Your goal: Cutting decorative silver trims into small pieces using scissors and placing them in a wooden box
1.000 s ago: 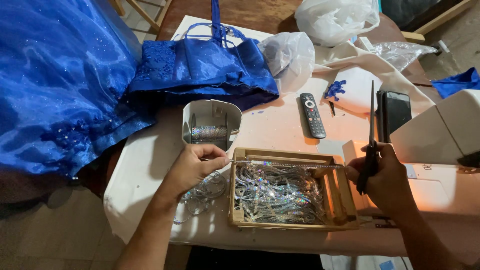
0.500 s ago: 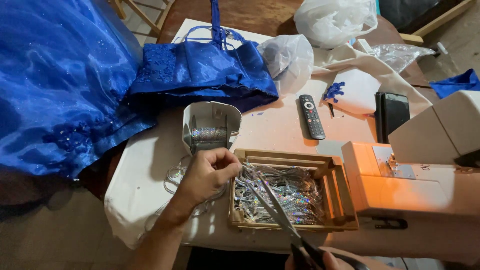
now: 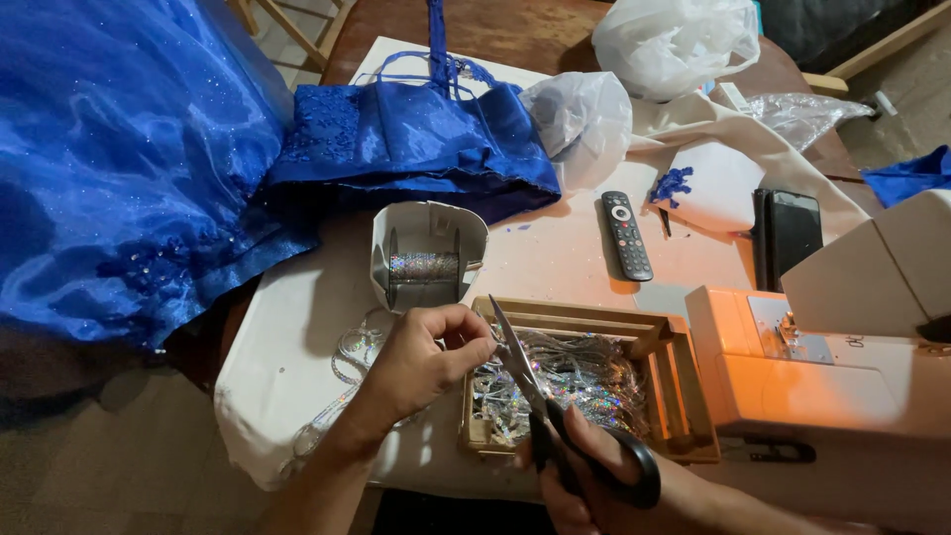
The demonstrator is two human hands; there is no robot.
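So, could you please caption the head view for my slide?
Left hand pinches sequin trim while right hand brings black-handled scissors over wooden tray.

head cam | looks steeply down from above | close over table (image 3: pixel 555 258) | single view, nothing shared

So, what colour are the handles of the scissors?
Black. The scissors show best in the head view, held in the right hand.
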